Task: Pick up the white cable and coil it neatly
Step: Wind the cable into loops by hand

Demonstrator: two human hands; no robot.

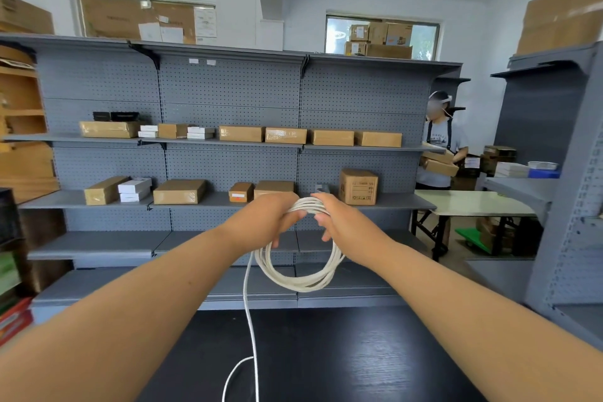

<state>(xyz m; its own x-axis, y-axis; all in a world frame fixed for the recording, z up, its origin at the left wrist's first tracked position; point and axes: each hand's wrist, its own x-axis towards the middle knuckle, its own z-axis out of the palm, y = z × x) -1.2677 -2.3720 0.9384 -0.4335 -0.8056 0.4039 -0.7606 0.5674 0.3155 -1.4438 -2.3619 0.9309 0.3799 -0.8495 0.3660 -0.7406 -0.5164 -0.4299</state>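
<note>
The white cable (298,282) hangs as a round coil of several loops, held up at chest height over the black table (342,356). My left hand (266,219) grips the top of the coil on the left. My right hand (339,217) holds the same bundle on the right, fingers curled over the strands. A loose tail of the cable drops from the coil's left side down to the table and bends into a loop at the near edge.
Grey pegboard shelving (228,91) with cardboard boxes (358,187) stands just behind the table. Another person carrying boxes (439,147) stands at the right by a white folding table (473,202). More grey shelving (567,173) rises at the far right.
</note>
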